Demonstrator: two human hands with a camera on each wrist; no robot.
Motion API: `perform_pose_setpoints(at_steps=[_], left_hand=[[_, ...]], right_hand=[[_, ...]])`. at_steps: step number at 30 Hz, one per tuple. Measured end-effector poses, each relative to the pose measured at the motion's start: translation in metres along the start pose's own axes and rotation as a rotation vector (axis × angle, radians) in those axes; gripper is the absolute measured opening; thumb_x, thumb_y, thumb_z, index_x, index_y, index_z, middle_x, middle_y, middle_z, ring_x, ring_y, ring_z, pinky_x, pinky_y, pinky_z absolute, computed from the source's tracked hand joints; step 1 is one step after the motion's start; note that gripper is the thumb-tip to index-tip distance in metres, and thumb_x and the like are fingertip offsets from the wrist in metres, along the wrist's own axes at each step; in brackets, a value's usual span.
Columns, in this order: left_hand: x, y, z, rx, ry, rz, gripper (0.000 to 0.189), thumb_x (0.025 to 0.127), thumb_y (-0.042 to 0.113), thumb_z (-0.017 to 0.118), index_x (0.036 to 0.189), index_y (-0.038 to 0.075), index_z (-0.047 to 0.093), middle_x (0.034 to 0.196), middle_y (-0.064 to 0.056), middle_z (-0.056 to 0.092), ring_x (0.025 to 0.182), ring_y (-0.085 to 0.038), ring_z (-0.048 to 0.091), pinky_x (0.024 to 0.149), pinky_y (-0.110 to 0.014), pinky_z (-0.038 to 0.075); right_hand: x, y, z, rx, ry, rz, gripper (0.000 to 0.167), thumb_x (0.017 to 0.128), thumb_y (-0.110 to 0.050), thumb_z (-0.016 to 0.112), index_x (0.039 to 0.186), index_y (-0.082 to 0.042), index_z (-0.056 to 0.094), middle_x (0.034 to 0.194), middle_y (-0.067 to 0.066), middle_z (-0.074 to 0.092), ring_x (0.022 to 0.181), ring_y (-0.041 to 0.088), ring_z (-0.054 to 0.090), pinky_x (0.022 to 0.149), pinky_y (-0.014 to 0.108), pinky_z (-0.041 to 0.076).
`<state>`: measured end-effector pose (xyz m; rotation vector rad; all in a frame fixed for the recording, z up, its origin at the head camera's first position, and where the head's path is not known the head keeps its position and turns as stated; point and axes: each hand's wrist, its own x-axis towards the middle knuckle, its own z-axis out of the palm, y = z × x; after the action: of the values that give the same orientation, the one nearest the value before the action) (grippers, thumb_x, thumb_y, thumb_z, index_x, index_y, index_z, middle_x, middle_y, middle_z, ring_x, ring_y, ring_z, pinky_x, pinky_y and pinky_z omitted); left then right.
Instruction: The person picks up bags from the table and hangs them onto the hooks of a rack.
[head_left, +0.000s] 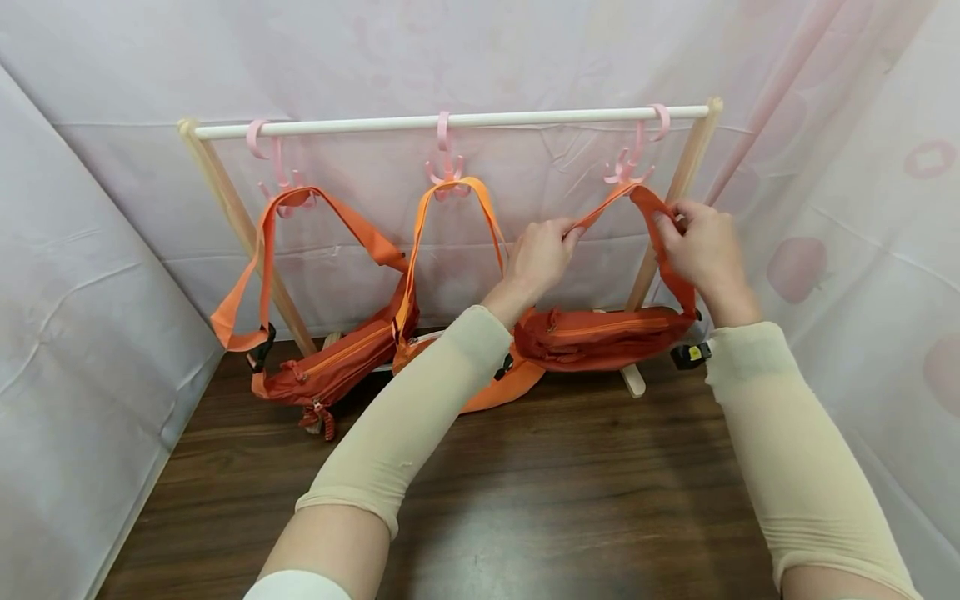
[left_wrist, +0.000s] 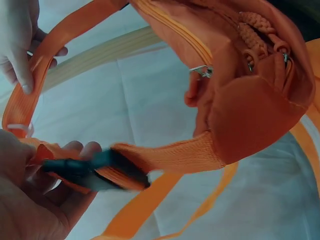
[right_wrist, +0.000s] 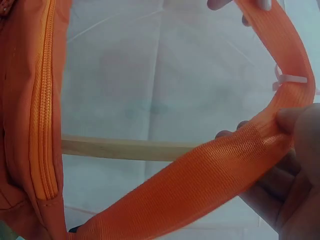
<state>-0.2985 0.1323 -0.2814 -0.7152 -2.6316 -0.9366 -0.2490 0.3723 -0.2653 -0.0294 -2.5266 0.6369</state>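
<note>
A dark orange waist bag (head_left: 600,337) hangs at the right by its strap (head_left: 652,221), which loops over a pink hook (head_left: 628,171). My left hand (head_left: 538,258) pinches the left side of this strap; in the left wrist view a black buckle (left_wrist: 107,167) lies by those fingers. Thumb and fingers of my right hand (head_left: 707,250) grip the strap's right side just below the hook. The right wrist view shows the webbing (right_wrist: 200,180) flat and wide below that hand. The bag's zipper (right_wrist: 44,110) runs along its top.
Another dark orange bag (head_left: 337,362) hangs from the left hook (head_left: 281,171). A lighter orange bag (head_left: 498,396) hangs from the middle hook (head_left: 446,171), partly behind my left forearm. A white rail (head_left: 360,125) on wooden legs (head_left: 232,200) carries the hooks above a dark wooden table (head_left: 585,500).
</note>
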Motion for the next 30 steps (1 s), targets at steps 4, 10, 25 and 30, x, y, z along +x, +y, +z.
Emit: perform_pose_setpoints(at_steps=[4, 10, 25, 30], left_hand=[[-0.003, -0.004, 0.004, 0.012, -0.01, 0.005, 0.031, 0.113, 0.039, 0.053, 0.126, 0.025, 0.077, 0.073, 0.001, 0.061, 0.06, -0.017, 0.055, 0.056, -0.03, 0.04], [-0.01, -0.006, 0.009, 0.059, -0.031, 0.02, 0.033, 0.114, 0.035, 0.052, 0.134, 0.024, 0.075, 0.073, 0.003, 0.064, 0.057, -0.015, 0.056, 0.054, -0.029, 0.041], [-0.031, -0.013, 0.021, 0.036, -0.119, 0.041, 0.028, 0.114, 0.036, 0.051, 0.1, 0.017, 0.067, 0.069, -0.001, 0.058, 0.055, -0.015, 0.054, 0.053, -0.028, 0.04], [-0.037, -0.016, 0.022, 0.045, -0.146, 0.046, 0.033, 0.114, 0.042, 0.049, 0.126, 0.019, 0.07, 0.07, 0.0, 0.06, 0.053, -0.014, 0.055, 0.051, -0.028, 0.041]], right_hand=[[-0.004, -0.002, 0.005, -0.003, -0.008, -0.029, 0.041, 0.11, -0.041, 0.054, 0.118, -0.006, 0.074, 0.097, 0.021, 0.076, 0.081, 0.038, 0.068, 0.067, 0.046, 0.047], [-0.01, -0.002, 0.011, 0.002, -0.011, -0.07, 0.038, 0.11, -0.038, 0.056, 0.118, -0.006, 0.074, 0.096, 0.021, 0.076, 0.075, 0.037, 0.068, 0.065, 0.047, 0.047], [-0.022, 0.006, 0.023, -0.061, 0.017, -0.105, 0.033, 0.11, -0.038, 0.056, 0.107, -0.008, 0.07, 0.085, 0.018, 0.071, 0.068, 0.038, 0.061, 0.059, 0.05, 0.042], [-0.028, 0.007, 0.027, -0.063, 0.055, -0.123, 0.03, 0.109, -0.033, 0.059, 0.104, -0.005, 0.069, 0.084, 0.019, 0.069, 0.07, 0.04, 0.06, 0.062, 0.053, 0.043]])
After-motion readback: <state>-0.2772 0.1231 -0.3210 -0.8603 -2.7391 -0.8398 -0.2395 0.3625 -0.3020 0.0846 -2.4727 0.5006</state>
